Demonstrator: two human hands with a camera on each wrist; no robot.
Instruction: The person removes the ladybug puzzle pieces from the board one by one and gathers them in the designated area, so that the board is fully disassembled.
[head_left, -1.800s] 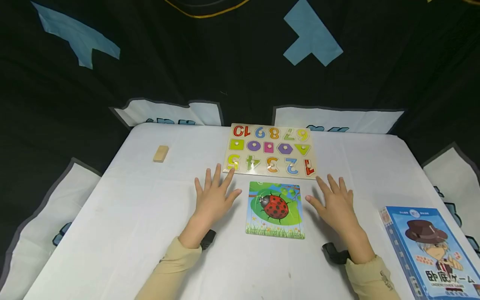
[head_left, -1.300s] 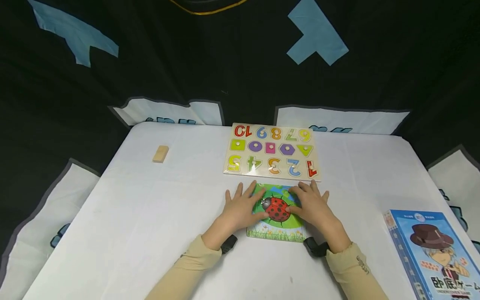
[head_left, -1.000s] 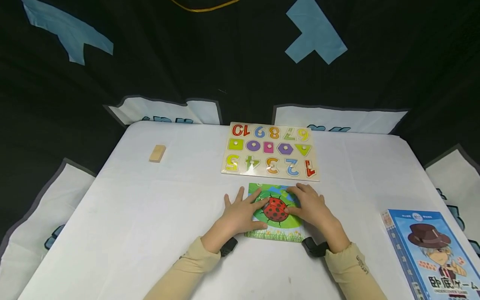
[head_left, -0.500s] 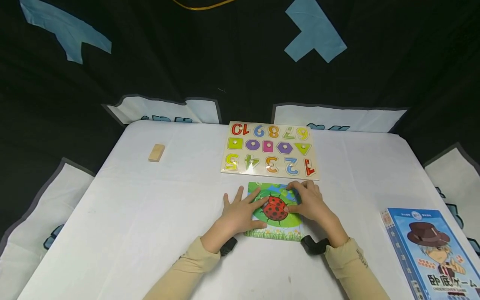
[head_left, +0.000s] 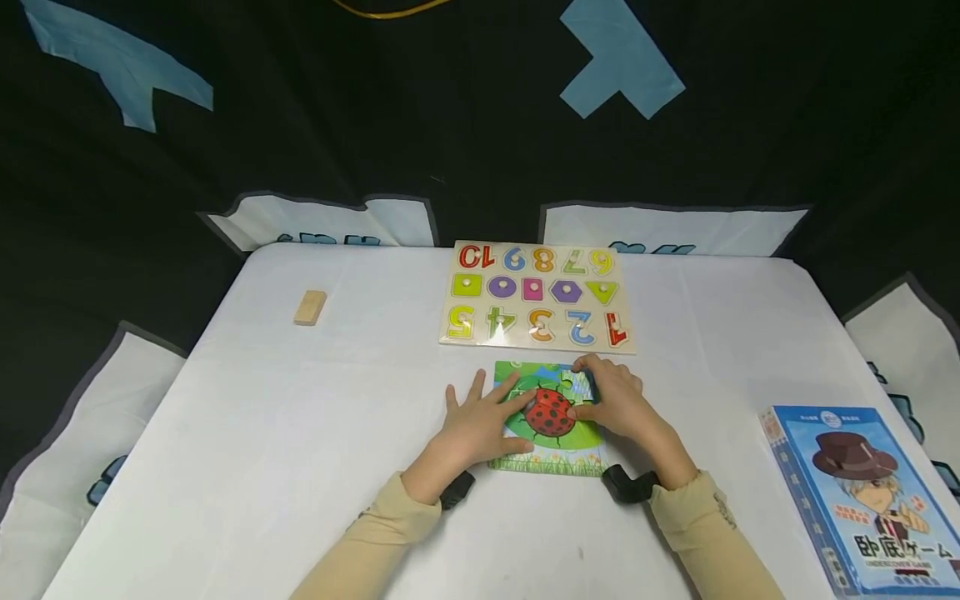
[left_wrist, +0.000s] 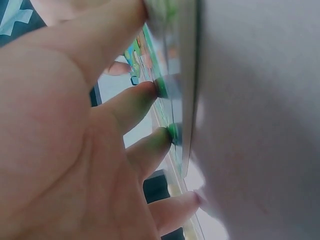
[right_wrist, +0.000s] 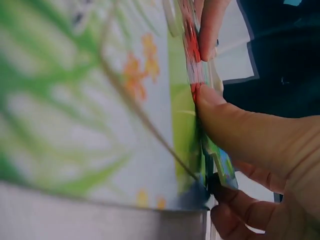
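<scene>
A square ladybug jigsaw puzzle [head_left: 551, 465] lies flat on the table in the head view. My left hand [head_left: 472, 429] rests across its left side with fingers spread; in the left wrist view, fingertips [left_wrist: 161, 134] press on its face near the edge. At the upper right corner my right hand [head_left: 626, 408] pinches a puzzle piece [right_wrist: 226, 167] between thumb and fingers. That piece is tilted up out of its place in the right wrist view. Where it lifts, a different printed patch shows beneath. My right fingers partly hide the piece in the head view.
A wooden number-and-shape board [head_left: 536, 329] lies just beyond the puzzle, facing away. A small wooden block [head_left: 310, 308] sits far left. At the right stands a blue game box [head_left: 862, 500] lying flat. Dark curtains [head_left: 375, 125] hang behind the white table [head_left: 300, 433].
Both hands came in from the sides onto the puzzle. The left settled on its left part; the right took hold of the upper right piece and tilted it up.
</scene>
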